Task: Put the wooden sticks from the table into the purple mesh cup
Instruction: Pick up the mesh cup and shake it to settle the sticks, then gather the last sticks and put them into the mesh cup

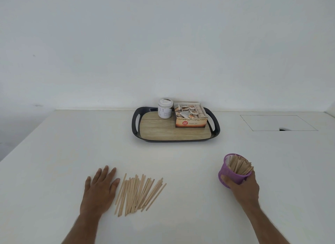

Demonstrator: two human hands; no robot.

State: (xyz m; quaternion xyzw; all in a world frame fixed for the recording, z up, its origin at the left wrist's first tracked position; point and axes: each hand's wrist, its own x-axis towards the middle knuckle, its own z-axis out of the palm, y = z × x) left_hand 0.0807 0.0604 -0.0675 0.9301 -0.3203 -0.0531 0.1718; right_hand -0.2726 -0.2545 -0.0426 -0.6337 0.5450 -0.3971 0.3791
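The wooden sticks (138, 195) lie fanned on the white table (72, 144) at near left. They are best squared into one bundle and pinched near mid-length before lifting. The left hand (100, 188) rests flat, fingers spread, just beside them. Well apart to the right, the right hand (243, 186) grips the purple mesh cup (233, 169), already part-filled with sticks.

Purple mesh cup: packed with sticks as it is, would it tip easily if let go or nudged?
Possibly. The purple mesh cup is narrow, and its sticks lean past the rim, probably making it top-heavy. The right hand grips it. Mesh probably gives good grip.
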